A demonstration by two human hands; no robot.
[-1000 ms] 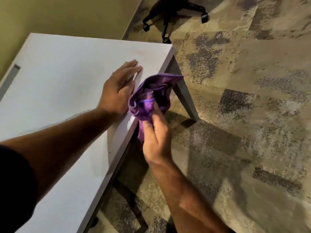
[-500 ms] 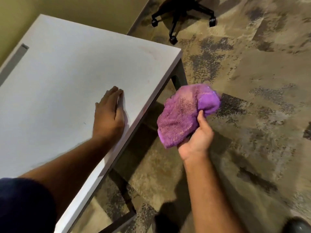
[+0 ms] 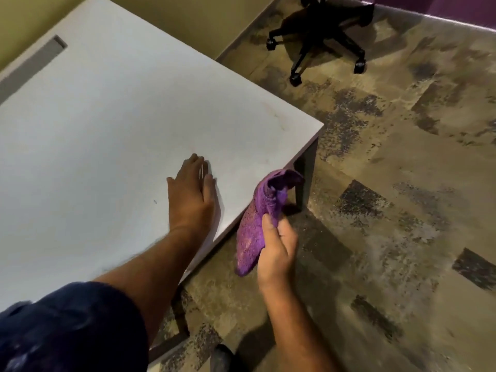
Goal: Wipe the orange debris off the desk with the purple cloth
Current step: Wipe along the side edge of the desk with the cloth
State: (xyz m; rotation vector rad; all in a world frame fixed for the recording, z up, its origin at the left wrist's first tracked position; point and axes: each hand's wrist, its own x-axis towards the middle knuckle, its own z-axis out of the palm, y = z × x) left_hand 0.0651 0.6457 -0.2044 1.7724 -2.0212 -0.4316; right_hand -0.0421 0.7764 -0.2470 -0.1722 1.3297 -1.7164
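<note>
Cloth (image 3: 255,226) gripped in right hand (image 3: 276,251)
Soft, light, limp; best bunched mid-fold. Left hand (image 3: 190,194) was laid flat on desk (image 3: 107,130).

1. Left hand (image 3: 191,196): flat, palm down, fingers together and pointing far, resting on the desk (image 3: 112,135) near its right edge.
2. Left forearm: bare, stretched from the near left, dark sleeve (image 3: 72,326) at the upper arm.
3. Right hand (image 3: 277,249): off the desk's right edge, curled closed around the purple cloth (image 3: 257,224), thumb pressed on top.
4. Right forearm: bare, angled in from the near right.
</note>
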